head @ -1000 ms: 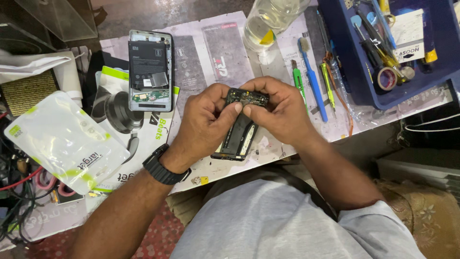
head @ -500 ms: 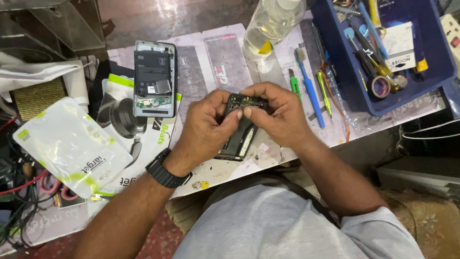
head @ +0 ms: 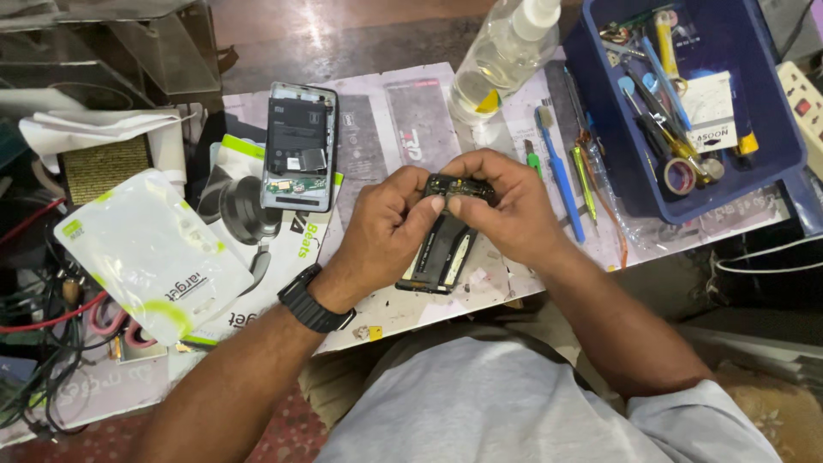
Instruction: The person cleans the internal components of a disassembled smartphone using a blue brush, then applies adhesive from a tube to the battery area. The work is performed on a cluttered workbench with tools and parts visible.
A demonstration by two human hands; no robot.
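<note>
Both sets of fingers [head: 433,204] are pinched in close on the top end of an opened phone body [head: 441,249], a dark, stripped frame held tilted just above the desk [head: 411,304]. The left hand [head: 386,231] curls round the frame's left edge, thumb pressing near the top, while the right hand [head: 501,206] covers the upper right corner, fingertips closed on a small part there. Exactly what that part is I cannot tell; the fingers hide it.

It looks like the disassembly stage, working something loose at the top of the board. The next move seems to call for a fine, steady pull or a thin tool, with the left hand bracing the frame.

Just beyond the hands, to the left, a second opened phone [head: 298,147] lies face down on printed packaging. To the right, a blue toothbrush [head: 559,167] and small screwdrivers [head: 585,176] lie beside a blue bin [head: 771,171] of tools. A clear spray bottle [head: 501,60] stands at the far edge, and a white pouch [head: 150,253] lies well to the left.
</note>
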